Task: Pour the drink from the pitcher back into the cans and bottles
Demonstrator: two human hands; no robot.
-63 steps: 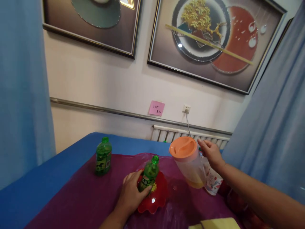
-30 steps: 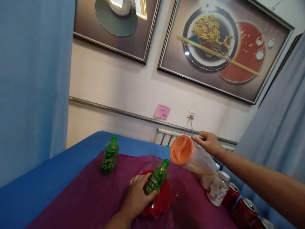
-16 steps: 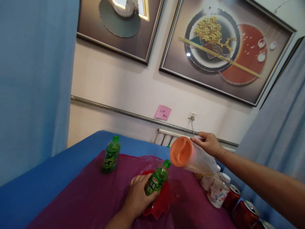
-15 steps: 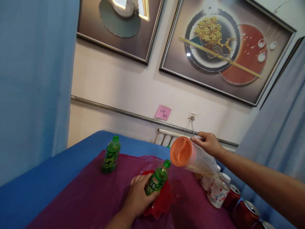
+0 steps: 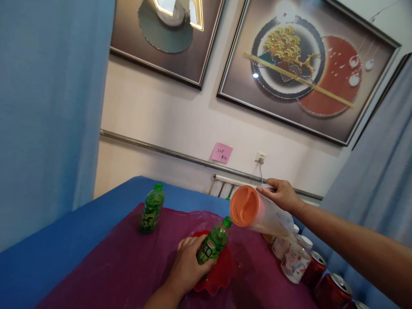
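My left hand (image 5: 188, 262) is wrapped round a green-capped bottle (image 5: 213, 243), which leans to the right over a red scalloped dish (image 5: 222, 272). My right hand (image 5: 280, 195) grips the handle of a clear pitcher (image 5: 273, 216). The pitcher is tipped so that its orange lid (image 5: 245, 206) faces left, close to the bottle's green cap. Some pale liquid shows inside the pitcher. No stream of liquid can be made out between pitcher and bottle. A second green bottle (image 5: 152, 210) stands upright to the left, touched by neither hand.
Clear jars with white lids (image 5: 296, 259) and red cans (image 5: 333, 292) line the right side of the purple sheet (image 5: 122, 266). Beneath it lies a blue cover (image 5: 96, 214). Behind are a metal rail (image 5: 154, 147) and a wall socket (image 5: 261, 157); blue curtains (image 5: 48, 107) hang at both sides.
The whole view has shifted slightly. Both hands keep their holds, and the bottle and the tilted pitcher stay almost the same relative to each other.
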